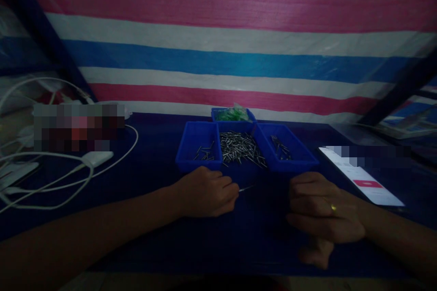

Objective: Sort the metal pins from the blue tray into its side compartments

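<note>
My left hand (210,193) is closed, its back turned up, just in front of the left blue bin. From its fingertips a thin metal pin (246,188) sticks out to the right. Over the table's right half, my right hand (321,209) has its fingers curled in and wears a ring; whatever it may hold is hidden. A heap of similar metal pins (241,148) lies between two blue bins. A few pins rest in the left bin (199,163), and several more in the right bin (295,163).
Behind the heap stands a third blue bin (218,112) with a green plastic bag (234,112). A lit phone (372,186) lies at the right. White cables (92,170) and a white adapter (99,159) spread over the left of the dark blue table (153,245). Striped sheeting (221,63) hangs behind.
</note>
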Action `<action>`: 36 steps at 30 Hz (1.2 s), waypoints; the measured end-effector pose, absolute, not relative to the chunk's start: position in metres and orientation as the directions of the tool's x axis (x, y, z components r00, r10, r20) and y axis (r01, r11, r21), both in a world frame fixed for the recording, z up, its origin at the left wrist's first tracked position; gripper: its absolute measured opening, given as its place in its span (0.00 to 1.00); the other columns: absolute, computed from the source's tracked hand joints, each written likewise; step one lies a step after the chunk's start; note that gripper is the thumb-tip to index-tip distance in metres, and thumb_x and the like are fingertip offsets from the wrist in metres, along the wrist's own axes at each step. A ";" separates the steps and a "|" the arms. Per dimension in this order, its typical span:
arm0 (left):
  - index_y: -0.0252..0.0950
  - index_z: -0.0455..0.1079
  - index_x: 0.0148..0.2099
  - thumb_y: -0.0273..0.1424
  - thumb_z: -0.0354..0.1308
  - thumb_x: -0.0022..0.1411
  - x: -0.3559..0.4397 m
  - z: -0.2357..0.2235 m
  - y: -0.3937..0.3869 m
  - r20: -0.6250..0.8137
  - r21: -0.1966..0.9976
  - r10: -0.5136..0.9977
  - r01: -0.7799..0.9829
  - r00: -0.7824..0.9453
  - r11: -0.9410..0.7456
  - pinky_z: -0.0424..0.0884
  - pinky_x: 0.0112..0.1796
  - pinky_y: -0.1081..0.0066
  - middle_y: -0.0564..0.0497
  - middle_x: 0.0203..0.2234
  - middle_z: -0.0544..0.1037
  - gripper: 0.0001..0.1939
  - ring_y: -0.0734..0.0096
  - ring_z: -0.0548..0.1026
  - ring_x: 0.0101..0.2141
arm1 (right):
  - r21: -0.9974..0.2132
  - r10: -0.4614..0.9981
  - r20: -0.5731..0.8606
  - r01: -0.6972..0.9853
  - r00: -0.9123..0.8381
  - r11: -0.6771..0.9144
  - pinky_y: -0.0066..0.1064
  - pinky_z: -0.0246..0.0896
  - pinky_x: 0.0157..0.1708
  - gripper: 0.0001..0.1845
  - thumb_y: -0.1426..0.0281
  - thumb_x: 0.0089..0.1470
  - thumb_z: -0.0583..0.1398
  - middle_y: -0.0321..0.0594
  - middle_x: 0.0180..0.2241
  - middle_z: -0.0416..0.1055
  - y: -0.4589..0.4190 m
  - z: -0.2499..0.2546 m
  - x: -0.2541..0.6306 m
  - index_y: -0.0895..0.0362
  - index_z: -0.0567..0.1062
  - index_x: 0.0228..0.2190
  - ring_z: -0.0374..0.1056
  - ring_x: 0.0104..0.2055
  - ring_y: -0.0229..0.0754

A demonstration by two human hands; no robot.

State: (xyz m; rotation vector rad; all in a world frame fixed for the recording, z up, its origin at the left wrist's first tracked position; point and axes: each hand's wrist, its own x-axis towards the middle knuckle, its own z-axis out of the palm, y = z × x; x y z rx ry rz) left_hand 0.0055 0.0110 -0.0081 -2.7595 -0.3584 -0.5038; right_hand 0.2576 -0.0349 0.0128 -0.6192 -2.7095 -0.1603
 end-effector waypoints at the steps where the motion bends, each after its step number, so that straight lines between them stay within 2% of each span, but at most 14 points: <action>1: 0.35 0.61 0.27 0.29 0.44 0.61 0.005 -0.008 0.011 0.379 -0.256 0.187 0.296 0.906 -0.920 0.54 0.17 0.74 0.56 0.19 0.69 0.11 0.76 0.66 0.19 | 0.049 0.306 0.380 0.349 -0.873 0.936 0.33 0.59 0.22 0.15 0.52 0.50 0.52 0.34 0.20 0.63 -0.036 0.014 0.259 0.47 0.70 0.30 0.61 0.21 0.36; 4: 0.35 0.61 0.27 0.29 0.44 0.61 0.006 -0.008 0.012 0.372 -0.255 0.195 0.302 0.907 -0.919 0.54 0.17 0.74 0.56 0.19 0.69 0.11 0.76 0.66 0.19 | 0.142 0.098 0.437 0.176 -0.894 0.974 0.32 0.59 0.22 0.11 0.56 0.51 0.54 0.34 0.22 0.64 -0.036 0.016 0.259 0.47 0.69 0.33 0.62 0.22 0.36; 7: 0.36 0.61 0.27 0.30 0.44 0.60 0.006 -0.009 0.013 0.361 -0.254 0.201 0.303 0.911 -0.918 0.54 0.17 0.73 0.56 0.19 0.69 0.10 0.75 0.66 0.20 | 0.266 -0.014 0.495 0.137 -0.869 0.954 0.30 0.56 0.18 0.08 0.61 0.49 0.57 0.33 0.21 0.64 -0.030 0.016 0.252 0.52 0.69 0.32 0.60 0.20 0.35; 9: 0.36 0.60 0.27 0.30 0.44 0.61 0.006 -0.010 0.012 0.363 -0.253 0.203 0.305 0.910 -0.918 0.54 0.18 0.72 0.56 0.19 0.69 0.10 0.74 0.67 0.20 | 0.334 -0.002 0.455 0.169 -0.891 0.927 0.28 0.56 0.18 0.06 0.69 0.49 0.58 0.33 0.22 0.66 -0.024 0.014 0.246 0.55 0.69 0.32 0.60 0.21 0.34; 11: 0.36 0.61 0.28 0.30 0.44 0.61 0.006 -0.010 0.012 0.371 -0.253 0.205 0.311 0.906 -0.916 0.54 0.18 0.72 0.56 0.19 0.69 0.10 0.74 0.67 0.20 | 0.355 0.051 0.444 0.228 -0.895 0.906 0.27 0.55 0.19 0.06 0.72 0.50 0.56 0.34 0.23 0.67 -0.018 0.012 0.242 0.56 0.68 0.33 0.61 0.22 0.33; 15: 0.36 0.61 0.27 0.30 0.44 0.61 0.005 -0.010 0.011 0.386 -0.258 0.190 0.303 0.903 -0.918 0.53 0.18 0.72 0.56 0.19 0.68 0.11 0.74 0.66 0.20 | 0.290 0.250 0.399 0.380 -0.882 0.879 0.27 0.57 0.23 0.09 0.73 0.52 0.55 0.38 0.26 0.68 -0.011 0.007 0.238 0.61 0.67 0.37 0.62 0.26 0.35; 18: 0.36 0.61 0.27 0.30 0.44 0.61 0.005 -0.009 0.011 0.391 -0.262 0.185 0.302 0.901 -0.917 0.53 0.17 0.71 0.56 0.19 0.68 0.11 0.74 0.66 0.19 | 0.253 0.329 0.376 0.438 -0.866 0.863 0.28 0.56 0.24 0.08 0.73 0.54 0.53 0.38 0.26 0.67 -0.010 0.005 0.236 0.62 0.67 0.37 0.61 0.26 0.36; 24: 0.36 0.61 0.28 0.31 0.44 0.62 0.006 -0.009 0.011 0.393 -0.261 0.174 0.290 0.903 -0.921 0.55 0.19 0.70 0.56 0.19 0.67 0.11 0.75 0.65 0.20 | 0.214 0.368 0.274 0.429 -0.889 0.877 0.28 0.51 0.22 0.10 0.73 0.57 0.49 0.36 0.22 0.64 -0.010 0.002 0.234 0.61 0.69 0.32 0.58 0.23 0.34; 29: 0.36 0.64 0.31 0.31 0.44 0.62 0.005 -0.007 0.011 0.420 -0.278 0.151 0.286 0.895 -0.917 0.55 0.19 0.71 0.56 0.20 0.68 0.10 0.75 0.65 0.20 | 0.163 0.394 0.245 0.438 -0.886 0.884 0.28 0.50 0.22 0.12 0.73 0.58 0.47 0.36 0.21 0.62 -0.010 0.000 0.233 0.61 0.69 0.31 0.56 0.23 0.34; 36: 0.35 0.66 0.36 0.31 0.47 0.62 0.004 -0.006 0.008 0.473 -0.334 0.078 0.261 0.878 -0.906 0.56 0.20 0.72 0.57 0.22 0.70 0.08 0.75 0.65 0.22 | -0.009 0.473 0.211 0.482 -0.855 0.876 0.26 0.51 0.23 0.14 0.72 0.59 0.45 0.36 0.22 0.62 -0.016 0.000 0.229 0.61 0.67 0.31 0.57 0.22 0.33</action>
